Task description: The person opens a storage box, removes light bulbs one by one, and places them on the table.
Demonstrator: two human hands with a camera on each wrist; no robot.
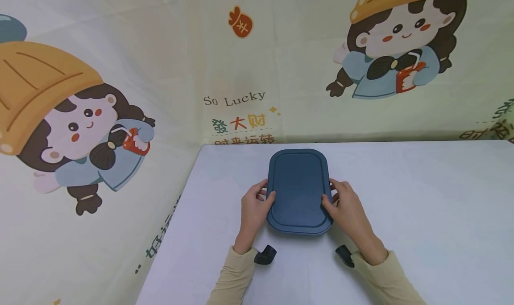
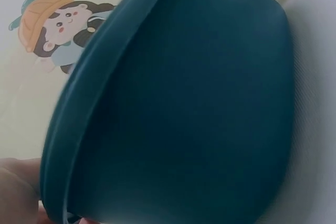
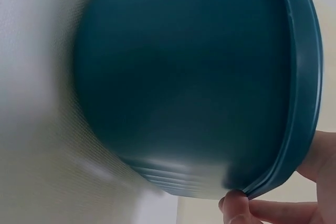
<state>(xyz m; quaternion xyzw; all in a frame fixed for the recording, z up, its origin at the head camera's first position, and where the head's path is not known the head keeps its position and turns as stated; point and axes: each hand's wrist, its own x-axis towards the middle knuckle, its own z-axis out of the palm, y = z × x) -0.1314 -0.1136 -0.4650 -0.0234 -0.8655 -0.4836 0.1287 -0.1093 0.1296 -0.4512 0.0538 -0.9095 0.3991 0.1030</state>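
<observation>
White table (image 1: pixel 421 198) | left hand (image 1: pixel 254 209), right hand (image 1: pixel 349 207) flank blue container (image 1: pixel 299 189) | fingers curled, gripping its long edges

container (image 1: pixel 299 189): dark blue plastic, smooth matt | table (image 1: pixel 421 198): white, finely textured

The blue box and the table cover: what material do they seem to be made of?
The box looks like moulded plastic with a matte, dark blue finish: smooth rounded walls, a raised rim, only soft reflections. Silicone cannot be ruled out. The left hand and right hand hold its sides. The table cover looks like white woven cloth; the right wrist view shows a fine weave.
</observation>
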